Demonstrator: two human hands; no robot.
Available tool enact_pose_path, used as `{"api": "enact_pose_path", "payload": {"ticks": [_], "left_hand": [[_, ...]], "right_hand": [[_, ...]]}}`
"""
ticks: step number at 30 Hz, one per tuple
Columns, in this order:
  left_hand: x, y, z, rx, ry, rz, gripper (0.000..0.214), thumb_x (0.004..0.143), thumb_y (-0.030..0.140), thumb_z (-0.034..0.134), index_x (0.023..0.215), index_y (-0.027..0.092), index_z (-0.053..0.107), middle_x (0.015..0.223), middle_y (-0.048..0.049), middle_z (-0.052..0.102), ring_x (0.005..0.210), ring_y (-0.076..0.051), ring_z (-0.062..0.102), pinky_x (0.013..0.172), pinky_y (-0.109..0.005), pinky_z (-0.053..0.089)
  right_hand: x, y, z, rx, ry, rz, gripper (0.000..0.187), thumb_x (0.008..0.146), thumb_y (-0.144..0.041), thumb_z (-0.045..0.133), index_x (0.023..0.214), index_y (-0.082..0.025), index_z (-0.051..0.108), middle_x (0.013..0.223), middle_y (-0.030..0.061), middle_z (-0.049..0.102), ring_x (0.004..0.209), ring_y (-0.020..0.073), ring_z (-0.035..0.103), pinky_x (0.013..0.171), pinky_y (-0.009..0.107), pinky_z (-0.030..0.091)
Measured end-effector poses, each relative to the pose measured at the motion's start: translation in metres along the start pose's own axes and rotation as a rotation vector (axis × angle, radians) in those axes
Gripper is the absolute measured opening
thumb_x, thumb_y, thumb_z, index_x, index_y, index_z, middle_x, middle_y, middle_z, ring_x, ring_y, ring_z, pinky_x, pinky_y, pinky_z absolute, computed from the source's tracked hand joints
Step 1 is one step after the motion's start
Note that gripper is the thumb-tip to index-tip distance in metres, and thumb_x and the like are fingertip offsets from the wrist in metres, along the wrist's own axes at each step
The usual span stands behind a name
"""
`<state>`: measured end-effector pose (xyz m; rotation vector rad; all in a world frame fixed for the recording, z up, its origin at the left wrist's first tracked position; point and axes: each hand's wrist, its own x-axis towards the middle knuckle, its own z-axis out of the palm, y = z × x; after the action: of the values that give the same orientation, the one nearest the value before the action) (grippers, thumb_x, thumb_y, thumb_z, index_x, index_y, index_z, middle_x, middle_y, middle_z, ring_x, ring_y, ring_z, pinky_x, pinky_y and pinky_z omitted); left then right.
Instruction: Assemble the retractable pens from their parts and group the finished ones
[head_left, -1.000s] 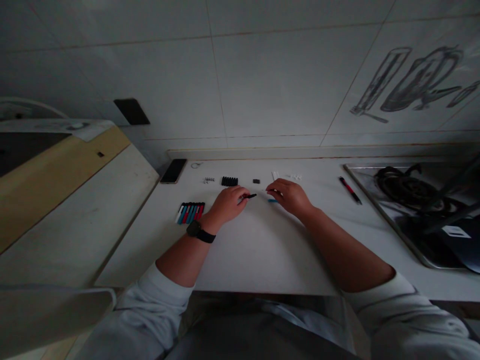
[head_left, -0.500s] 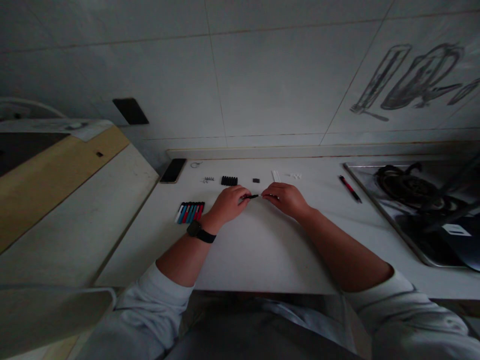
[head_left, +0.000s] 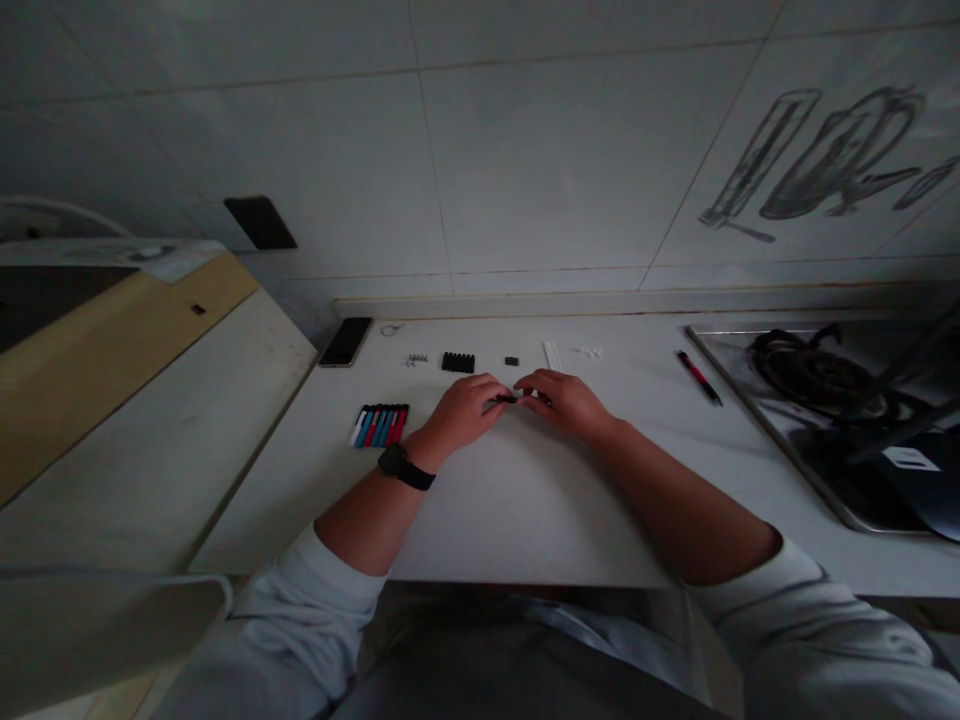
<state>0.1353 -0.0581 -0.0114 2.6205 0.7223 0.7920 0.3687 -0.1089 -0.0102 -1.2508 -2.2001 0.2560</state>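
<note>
My left hand [head_left: 463,412], with a black watch on the wrist, is closed on a thin black pen part [head_left: 504,400] that points right. My right hand [head_left: 564,402] is closed in a pinch on a small whitish piece at that part's tip; the two hands meet over the white counter [head_left: 510,500]. What the right fingers hold is too small to name. A row of red, blue and white pen barrels [head_left: 381,425] lies just left of my left hand.
Behind the hands lie black caps [head_left: 458,362], small springs [head_left: 417,359], a small black piece [head_left: 512,361], white refills [head_left: 553,353] and white bits [head_left: 589,352]. A phone [head_left: 346,342] lies far left, a red pen [head_left: 699,377] at right beside a gas hob [head_left: 840,400].
My right hand has moved left, off the blue piece seen a second ago, and closed the gap to my left hand. The black part's tip now sits between both hands' fingers.
</note>
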Motion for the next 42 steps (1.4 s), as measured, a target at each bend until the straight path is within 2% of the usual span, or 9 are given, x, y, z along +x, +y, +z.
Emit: {"api": "enact_pose_path", "payload": {"ticks": [6, 9, 12, 14, 17, 21, 24, 32, 42], "left_hand": [[-0.001, 0.001, 0.003, -0.042, -0.012, -0.004, 0.015, 0.092, 0.013, 0.066, 0.103, 0.02, 0.074, 0.103, -0.0064, 0.073, 0.098, -0.02, 0.068, 0.09, -0.035, 0.054], [0.0, -0.003, 0.002, -0.026, 0.008, -0.023, 0.014, 0.092, 0.015, 0.067, 0.104, 0.02, 0.074, 0.102, -0.006, 0.073, 0.096, -0.02, 0.068, 0.088, -0.035, 0.054], [-0.001, -0.008, -0.001, 0.019, 0.055, -0.063, 0.013, 0.096, 0.018, 0.064, 0.105, 0.019, 0.072, 0.101, -0.0056, 0.072, 0.096, -0.02, 0.067, 0.087, -0.035, 0.054], [-0.001, -0.012, -0.003, 0.049, 0.094, -0.097, 0.013, 0.098, 0.02, 0.061, 0.106, 0.019, 0.072, 0.102, -0.0056, 0.072, 0.096, -0.02, 0.067, 0.087, -0.035, 0.054], [-0.003, -0.017, -0.004, 0.083, 0.128, -0.141, 0.014, 0.098, 0.019, 0.059, 0.108, 0.019, 0.07, 0.103, -0.0055, 0.071, 0.092, -0.019, 0.066, 0.085, -0.034, 0.053], [-0.005, -0.022, -0.003, 0.099, 0.118, -0.156, 0.014, 0.098, 0.018, 0.059, 0.108, 0.019, 0.07, 0.102, -0.0049, 0.071, 0.09, -0.018, 0.066, 0.084, -0.033, 0.053], [-0.005, -0.022, -0.002, 0.104, 0.11, -0.152, 0.015, 0.098, 0.018, 0.06, 0.108, 0.02, 0.069, 0.102, -0.0046, 0.071, 0.091, -0.018, 0.066, 0.084, -0.033, 0.052], [-0.005, -0.022, -0.002, 0.125, 0.108, -0.174, 0.014, 0.097, 0.018, 0.06, 0.107, 0.02, 0.07, 0.102, -0.0055, 0.071, 0.091, -0.019, 0.066, 0.085, -0.034, 0.053], [-0.005, -0.023, -0.001, 0.14, 0.083, -0.174, 0.014, 0.098, 0.02, 0.061, 0.108, 0.019, 0.071, 0.102, -0.0056, 0.07, 0.092, -0.02, 0.065, 0.086, -0.035, 0.053]], "right_hand": [[0.003, -0.009, 0.01, 0.25, 0.135, 0.066, 0.041, 0.107, -0.047, 0.04, 0.128, -0.022, 0.064, 0.116, 0.0113, 0.07, 0.105, 0.0216, 0.067, 0.094, 0.036, 0.053], [0.004, 0.002, 0.005, 0.413, 0.296, 0.14, 0.047, 0.107, -0.054, 0.035, 0.129, -0.023, 0.062, 0.114, 0.0105, 0.071, 0.102, 0.0212, 0.067, 0.087, 0.035, 0.055], [0.003, 0.017, -0.011, 0.33, 0.396, 0.266, 0.045, 0.107, -0.054, 0.036, 0.121, -0.023, 0.066, 0.104, 0.0085, 0.072, 0.091, 0.0204, 0.068, 0.078, 0.033, 0.054], [0.002, 0.026, -0.021, 0.122, 0.292, 0.312, 0.036, 0.104, -0.048, 0.046, 0.109, -0.022, 0.071, 0.097, 0.0077, 0.073, 0.084, 0.0205, 0.067, 0.078, 0.033, 0.052], [-0.002, 0.034, -0.028, -0.127, -0.034, 0.304, 0.023, 0.098, -0.039, 0.06, 0.099, -0.022, 0.075, 0.097, 0.0084, 0.073, 0.083, 0.0213, 0.066, 0.078, 0.033, 0.049], [-0.006, 0.039, -0.023, -0.234, -0.286, 0.226, 0.013, 0.09, -0.029, 0.071, 0.099, -0.022, 0.076, 0.102, 0.0093, 0.072, 0.091, 0.0227, 0.066, 0.081, 0.031, 0.048], [-0.005, 0.038, -0.02, -0.232, -0.27, 0.209, 0.012, 0.092, -0.022, 0.064, 0.099, -0.021, 0.074, 0.1, 0.0086, 0.072, 0.09, 0.0213, 0.066, 0.08, 0.03, 0.047], [-0.001, 0.027, -0.025, -0.193, 0.0, 0.178, 0.018, 0.099, -0.024, 0.053, 0.106, -0.02, 0.069, 0.102, 0.0085, 0.074, 0.089, 0.0216, 0.065, 0.079, 0.031, 0.047], [0.0, 0.022, -0.026, -0.171, 0.013, 0.109, 0.021, 0.1, -0.026, 0.052, 0.105, -0.021, 0.072, 0.103, 0.009, 0.074, 0.091, 0.0226, 0.067, 0.082, 0.033, 0.048]]}}
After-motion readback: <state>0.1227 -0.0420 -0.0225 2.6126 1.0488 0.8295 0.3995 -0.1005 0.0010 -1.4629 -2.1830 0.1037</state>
